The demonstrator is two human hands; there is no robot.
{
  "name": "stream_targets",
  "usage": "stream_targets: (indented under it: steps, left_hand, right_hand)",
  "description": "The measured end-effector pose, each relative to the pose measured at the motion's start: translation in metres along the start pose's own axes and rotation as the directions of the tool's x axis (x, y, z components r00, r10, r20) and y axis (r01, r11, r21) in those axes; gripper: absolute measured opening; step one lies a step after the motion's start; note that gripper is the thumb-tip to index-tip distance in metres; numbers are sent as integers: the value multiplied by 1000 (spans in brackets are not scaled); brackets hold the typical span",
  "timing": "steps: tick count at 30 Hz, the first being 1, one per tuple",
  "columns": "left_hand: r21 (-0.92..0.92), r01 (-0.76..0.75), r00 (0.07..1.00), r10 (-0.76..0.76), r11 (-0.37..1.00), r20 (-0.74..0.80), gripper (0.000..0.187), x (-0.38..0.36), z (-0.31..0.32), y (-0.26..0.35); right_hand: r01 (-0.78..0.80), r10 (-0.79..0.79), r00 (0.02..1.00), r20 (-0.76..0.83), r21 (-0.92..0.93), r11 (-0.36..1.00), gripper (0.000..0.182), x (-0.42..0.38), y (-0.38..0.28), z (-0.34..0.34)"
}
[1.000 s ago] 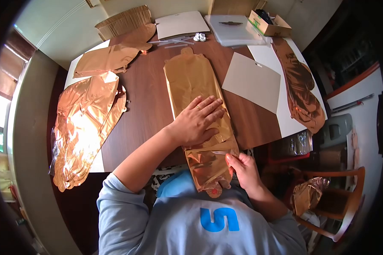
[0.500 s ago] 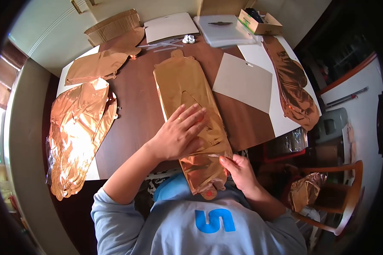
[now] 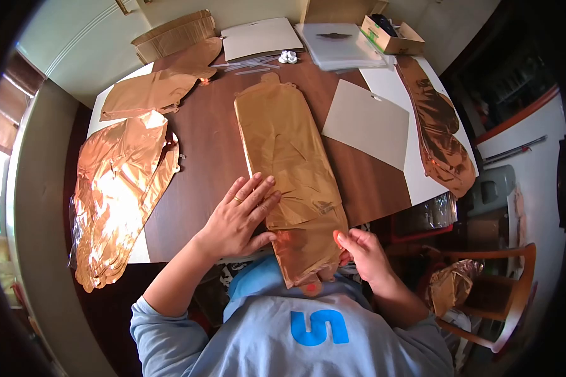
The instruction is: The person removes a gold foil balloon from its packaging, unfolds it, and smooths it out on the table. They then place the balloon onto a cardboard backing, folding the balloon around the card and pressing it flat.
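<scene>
A flat, deflated copper-coloured foil balloon [image 3: 288, 144] lies lengthwise on the table in front of me. Its near end hangs over the table edge toward my shirt, and a small tab with a red mark shows there. My left hand [image 3: 240, 217] rests palm down along the balloon's left edge, fingers stretched and spread, the fingertips on the foil. At the lower right edge my right hand [image 3: 363, 254] has its thumb on the foil rim and its other fingers bent underneath, partly hidden.
More copper foil balloons [image 3: 122, 201] are piled at the left, with others [image 3: 437, 122] at the right. A pale card sheet [image 3: 368, 122], clear plastic sleeves [image 3: 336, 47] and a small box [image 3: 393, 38] lie farther back. A wooden chair [image 3: 512, 308] stands at the right.
My left hand has slid left from the balloon's middle to its left edge. The fold lines under it now look smoothed over. My right hand stays at the lower right edge.
</scene>
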State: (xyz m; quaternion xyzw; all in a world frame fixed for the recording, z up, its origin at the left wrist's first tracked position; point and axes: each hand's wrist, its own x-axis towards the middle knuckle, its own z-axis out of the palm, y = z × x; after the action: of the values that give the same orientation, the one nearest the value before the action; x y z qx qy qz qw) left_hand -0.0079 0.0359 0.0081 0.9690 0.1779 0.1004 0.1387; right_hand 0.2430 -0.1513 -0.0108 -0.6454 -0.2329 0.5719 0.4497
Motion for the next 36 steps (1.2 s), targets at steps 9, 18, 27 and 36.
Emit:
stream_targets:
  steps: [9,18,27,36]
  left_hand:
    - [-586,482,712,-681,651,-172,75,22,-17,13]
    - [-146,372,882,-398,917,-252,78,29,2,6]
    - [-177,226,925,-268,958,-269,51,19,9,-14]
    - [-59,163,942,-174,985,-288,53,22,4,4]
  right_hand:
    - [-22,7,994,107,144,989,26,3,13,11]
    - [-29,15,998,59,240,970,23,3,13,5]
    - [-24,-1,995,103,239,971,21,6,15,5]
    - [306,-436,900,-3,-708,637,33,12,-70,-28]
